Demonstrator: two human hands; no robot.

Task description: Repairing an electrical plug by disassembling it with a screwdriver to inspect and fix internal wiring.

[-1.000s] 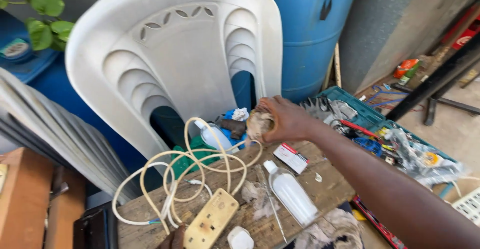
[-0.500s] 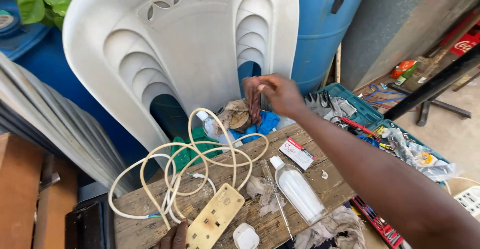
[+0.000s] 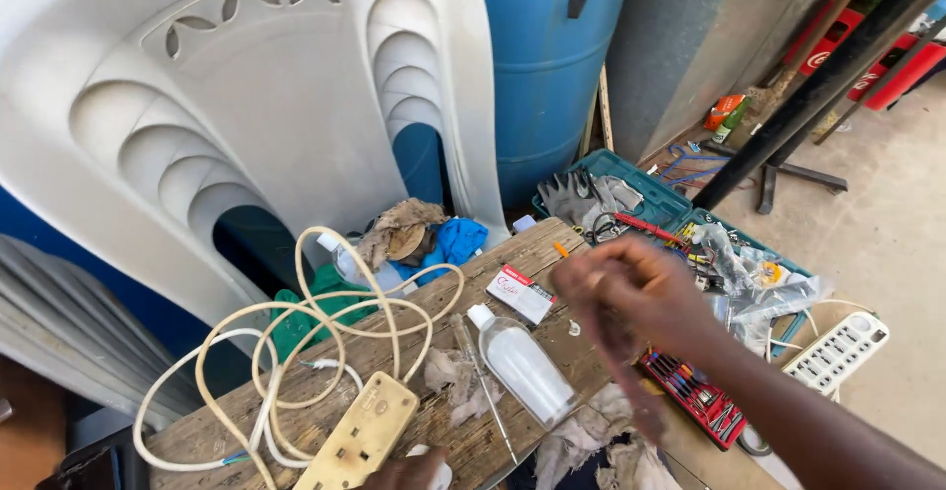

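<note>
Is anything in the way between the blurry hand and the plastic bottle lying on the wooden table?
Nothing visible does. The right hand hovers just right of the clear plastic bottle, with only bare wooden table showing between them.

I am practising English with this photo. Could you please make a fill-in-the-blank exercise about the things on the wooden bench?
1. The cream extension socket has a long cable that lies in ____ on the wooden bench.
2. The clear plastic bottle lies on its ____.
3. The right hand is blurred and hovers above the ____ edge of the bench.
4. Behind the bench stands a white plastic ____.

Missing words: loops; side; right; chair
</note>
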